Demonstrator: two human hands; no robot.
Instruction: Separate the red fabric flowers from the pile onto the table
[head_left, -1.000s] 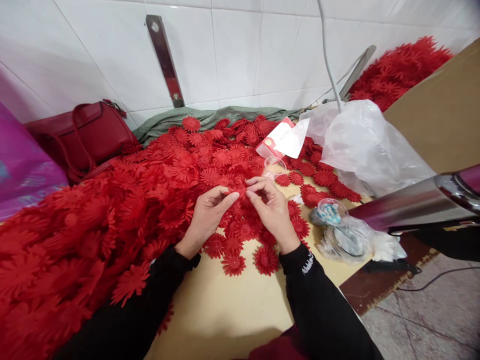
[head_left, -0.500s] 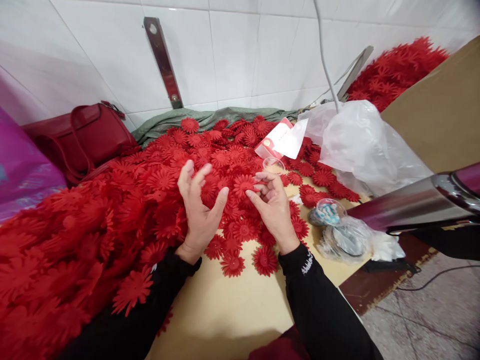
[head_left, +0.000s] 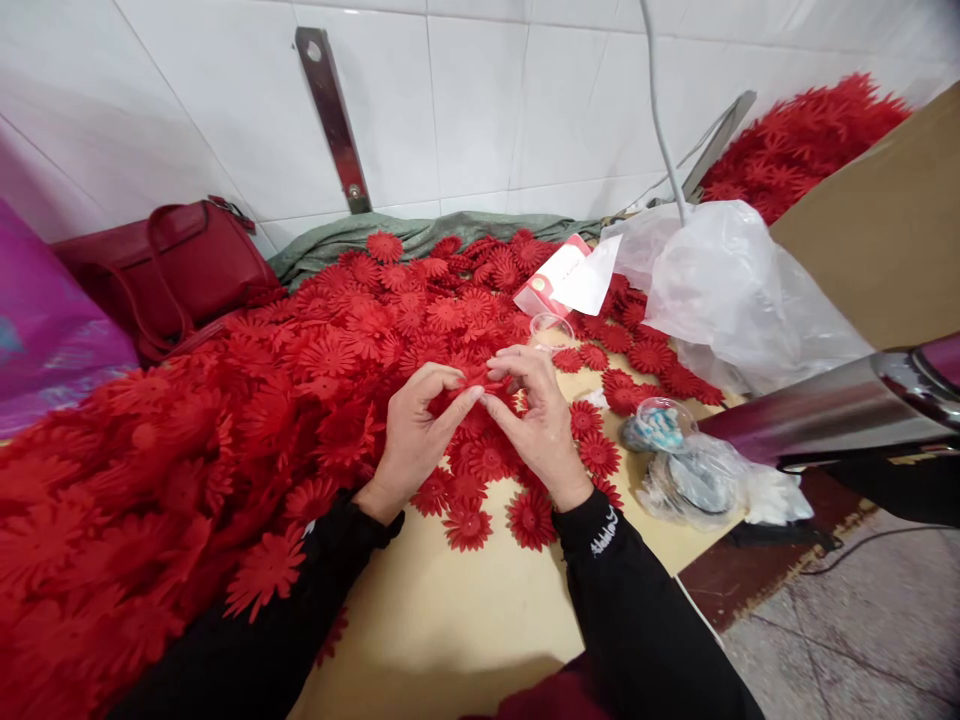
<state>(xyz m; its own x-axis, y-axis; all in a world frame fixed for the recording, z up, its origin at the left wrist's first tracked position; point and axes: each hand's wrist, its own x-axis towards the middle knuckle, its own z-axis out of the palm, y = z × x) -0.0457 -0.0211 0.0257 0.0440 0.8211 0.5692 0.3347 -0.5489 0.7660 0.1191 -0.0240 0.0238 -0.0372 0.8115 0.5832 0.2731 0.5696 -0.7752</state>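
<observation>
A big heap of red fabric daisy flowers (head_left: 247,420) covers the left and middle of a tan table (head_left: 457,620). My left hand (head_left: 414,435) and my right hand (head_left: 534,420) meet above the heap's near edge, fingertips pinched together on one red flower (head_left: 480,378) held between them. Both arms wear black sleeves. Loose single flowers (head_left: 531,518) lie flat on the table just below my wrists.
A dark red handbag (head_left: 165,270) stands at the back left against the tiled wall. A crumpled clear plastic bag (head_left: 727,290) and a red-and-white card (head_left: 566,275) lie at the right. Small clear cups (head_left: 660,425) sit near a metal tube (head_left: 832,405). A cardboard panel (head_left: 885,220) rises at the right.
My left hand, spread open over the heap half a second ago, has closed and come back to my right hand. Both now pinch the same flower.
</observation>
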